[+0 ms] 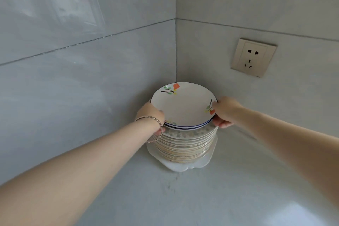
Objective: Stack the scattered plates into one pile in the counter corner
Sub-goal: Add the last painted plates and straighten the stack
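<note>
A tall pile of plates (pixel 185 145) stands in the counter corner, resting on a white wavy-edged dish (pixel 207 161). On top lie two or three white plates (pixel 183 106) with dark blue rims and painted orange flowers, tilted slightly toward me. My left hand (pixel 152 115), a beaded bracelet on its wrist, grips the left rim of these top plates, thumb on top and fingers beneath. My right hand (pixel 225 112) grips their right rim the same way.
Grey tiled walls (pixel 91 82) meet directly behind the pile. A beige wall socket (pixel 254 57) sits on the right wall above the counter. The grey counter (pixel 183 198) stretches toward me in front of the pile.
</note>
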A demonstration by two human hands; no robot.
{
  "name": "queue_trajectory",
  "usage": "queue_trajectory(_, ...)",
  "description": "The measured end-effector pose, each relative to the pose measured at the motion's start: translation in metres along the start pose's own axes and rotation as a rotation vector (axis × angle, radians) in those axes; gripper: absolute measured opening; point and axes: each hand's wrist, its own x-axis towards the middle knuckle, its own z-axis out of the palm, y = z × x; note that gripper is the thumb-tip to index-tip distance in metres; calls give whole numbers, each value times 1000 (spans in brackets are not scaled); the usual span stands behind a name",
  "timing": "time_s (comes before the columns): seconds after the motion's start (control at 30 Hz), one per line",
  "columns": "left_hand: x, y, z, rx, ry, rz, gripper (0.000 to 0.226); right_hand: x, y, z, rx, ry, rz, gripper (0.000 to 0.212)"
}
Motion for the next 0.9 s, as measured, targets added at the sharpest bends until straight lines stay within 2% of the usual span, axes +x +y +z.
queue_trajectory(0.03,0,-2,2,-42,4,-4,10,2,1,3,28,-10,2,35)
queue_trajectory(0.17,9,-12,4,-200,-5,42,25,2,10,6,52,-3,-15,34)
queue_trajectory(0.43,6,-17,-2,-152,-3,119,23,-14,21,11,220,-12,-35,21)
queue_trajectory(0.67,3,-19,-2,-167,-1,22,15,-18,17,11,235,-4,17,22)
queue_trajectory(0.77,-2,-17,-8,-86,10,-49,36,-29,19,8,129,-40,51,34)
queue_trajectory(0.83,-24,-14,-17,45,-43,-89,35,-42,21,4,-21,-135,95,42)
queue_trajectory(0.9,-53,-12,-28,269,-141,-107,30,-57,26,0,-159,-268,103,37)
